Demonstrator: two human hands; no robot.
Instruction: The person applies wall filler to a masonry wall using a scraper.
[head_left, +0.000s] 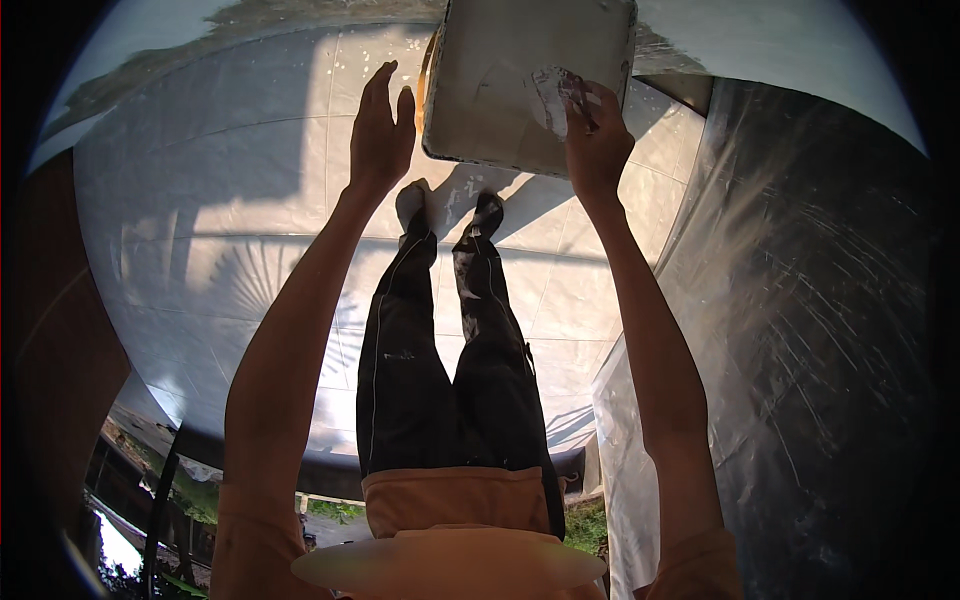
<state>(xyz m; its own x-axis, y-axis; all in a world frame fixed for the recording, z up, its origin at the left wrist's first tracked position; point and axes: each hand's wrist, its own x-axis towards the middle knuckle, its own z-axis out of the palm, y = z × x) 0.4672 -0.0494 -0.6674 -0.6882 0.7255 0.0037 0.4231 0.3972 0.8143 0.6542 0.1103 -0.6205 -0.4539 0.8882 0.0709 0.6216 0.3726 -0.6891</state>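
Note:
My left hand is raised just left of a grey rectangular panel. Its fingers are stretched out, thumb apart, and nothing is in it. Over the right side of the panel, my right hand is closed on a small flat piece, whitish and smeared, with a dark reddish part at the fingers. Its exact kind does not show. The panel has rounded corners and a dark, chipped rim. Part of an orange thing shows behind its left edge.
A pale tiled floor with white spots and shadows spreads around my feet. On the right hangs or stands a large dark, scratched sheet. A pale wall with rough patches runs along the far side. Greenery shows behind me.

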